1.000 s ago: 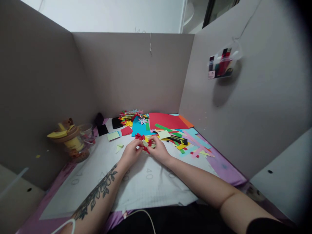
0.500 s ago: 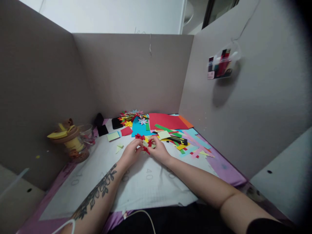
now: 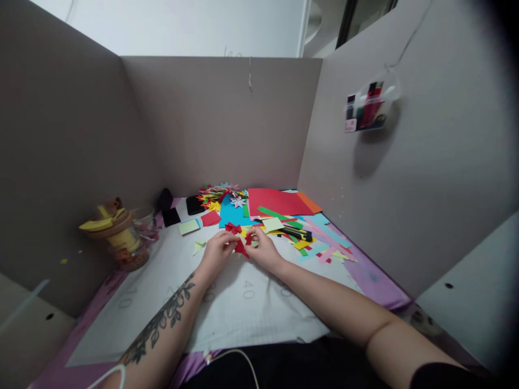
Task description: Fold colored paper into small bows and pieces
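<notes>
Fingers closed, my left hand (image 3: 218,250) pinches the left side of a red folded paper piece (image 3: 240,248) over the middle of the table. My right hand (image 3: 264,250) grips its right side with thumb and fingers, and some pale green paper shows there too. Red folded points (image 3: 232,228) stick up just behind my left fingertips; whether they belong to the same piece I cannot tell. A small pale green folded piece (image 3: 198,247) lies left of my left hand. Behind my hands are a pale green paper square (image 3: 273,224) and a black and yellow cutter (image 3: 297,233).
Folded paper stars (image 3: 219,193) are heaped at the back, beside red sheets (image 3: 279,201) and a blue sheet (image 3: 231,210). Coloured strips (image 3: 328,235) lie to the right. A yellow and brown pot (image 3: 121,237) stands left. Grey panels (image 3: 227,119) surround the table.
My left fingers have shifted slightly on the folded paper. More of its red front shows between my hands, and less pale green. My right hand has barely moved.
</notes>
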`<act>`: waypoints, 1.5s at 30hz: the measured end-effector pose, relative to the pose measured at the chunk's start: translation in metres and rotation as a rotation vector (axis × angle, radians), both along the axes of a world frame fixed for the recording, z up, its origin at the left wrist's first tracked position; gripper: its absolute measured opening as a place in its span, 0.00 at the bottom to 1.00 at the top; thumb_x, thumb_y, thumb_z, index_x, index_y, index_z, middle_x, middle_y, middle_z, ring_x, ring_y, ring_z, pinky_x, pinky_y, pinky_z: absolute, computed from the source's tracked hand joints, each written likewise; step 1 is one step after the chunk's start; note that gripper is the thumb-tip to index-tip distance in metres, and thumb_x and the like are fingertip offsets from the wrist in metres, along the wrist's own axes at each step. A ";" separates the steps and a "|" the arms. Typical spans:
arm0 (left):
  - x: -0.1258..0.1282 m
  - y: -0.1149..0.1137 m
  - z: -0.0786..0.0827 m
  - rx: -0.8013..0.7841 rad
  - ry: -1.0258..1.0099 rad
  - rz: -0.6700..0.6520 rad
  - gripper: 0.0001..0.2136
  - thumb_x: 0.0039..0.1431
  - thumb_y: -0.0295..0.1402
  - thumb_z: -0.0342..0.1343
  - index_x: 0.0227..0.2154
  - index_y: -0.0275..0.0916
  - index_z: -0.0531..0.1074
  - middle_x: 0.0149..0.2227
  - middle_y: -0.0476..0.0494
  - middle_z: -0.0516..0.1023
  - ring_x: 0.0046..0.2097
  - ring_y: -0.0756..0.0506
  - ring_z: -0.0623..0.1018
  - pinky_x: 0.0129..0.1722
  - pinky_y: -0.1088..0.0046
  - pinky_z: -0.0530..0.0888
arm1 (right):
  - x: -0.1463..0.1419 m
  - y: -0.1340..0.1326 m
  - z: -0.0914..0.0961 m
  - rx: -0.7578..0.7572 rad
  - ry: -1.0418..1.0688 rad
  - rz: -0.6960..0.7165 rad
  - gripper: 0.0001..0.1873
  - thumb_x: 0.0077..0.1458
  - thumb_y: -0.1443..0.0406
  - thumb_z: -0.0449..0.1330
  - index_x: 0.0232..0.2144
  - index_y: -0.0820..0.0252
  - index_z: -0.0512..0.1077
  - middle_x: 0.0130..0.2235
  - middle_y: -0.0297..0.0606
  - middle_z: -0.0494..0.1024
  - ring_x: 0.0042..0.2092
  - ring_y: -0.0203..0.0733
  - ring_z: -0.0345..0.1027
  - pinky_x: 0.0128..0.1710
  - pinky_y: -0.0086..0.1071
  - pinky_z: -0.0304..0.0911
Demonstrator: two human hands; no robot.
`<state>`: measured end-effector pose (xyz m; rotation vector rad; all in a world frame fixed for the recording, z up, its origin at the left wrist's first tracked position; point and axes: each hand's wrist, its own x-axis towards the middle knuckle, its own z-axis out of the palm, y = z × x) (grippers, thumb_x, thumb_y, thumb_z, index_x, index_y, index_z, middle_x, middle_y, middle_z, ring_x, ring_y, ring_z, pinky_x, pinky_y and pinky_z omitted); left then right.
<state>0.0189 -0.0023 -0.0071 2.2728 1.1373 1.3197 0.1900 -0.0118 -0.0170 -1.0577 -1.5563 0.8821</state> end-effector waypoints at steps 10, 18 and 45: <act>0.008 -0.006 0.007 -0.277 -0.125 0.018 0.07 0.47 0.32 0.58 0.31 0.37 0.74 0.34 0.44 0.75 0.36 0.47 0.75 0.32 0.73 0.73 | 0.000 -0.003 0.002 0.076 -0.039 -0.028 0.12 0.44 0.66 0.56 0.35 0.56 0.63 0.38 0.35 0.72 0.43 0.43 0.68 0.32 0.29 0.65; 0.010 -0.009 0.011 -0.411 -0.124 0.037 0.08 0.47 0.34 0.55 0.28 0.35 0.74 0.29 0.46 0.76 0.32 0.48 0.73 0.34 0.73 0.69 | 0.000 -0.002 0.000 0.104 -0.083 -0.033 0.11 0.45 0.68 0.54 0.35 0.56 0.63 0.35 0.34 0.72 0.40 0.41 0.69 0.31 0.29 0.64; 0.012 -0.008 0.007 -0.554 -0.185 0.024 0.13 0.50 0.41 0.54 0.21 0.34 0.71 0.21 0.49 0.72 0.25 0.50 0.70 0.26 0.76 0.64 | -0.003 -0.003 0.004 -0.019 0.054 0.005 0.14 0.41 0.67 0.57 0.35 0.57 0.62 0.32 0.33 0.72 0.34 0.39 0.69 0.28 0.27 0.64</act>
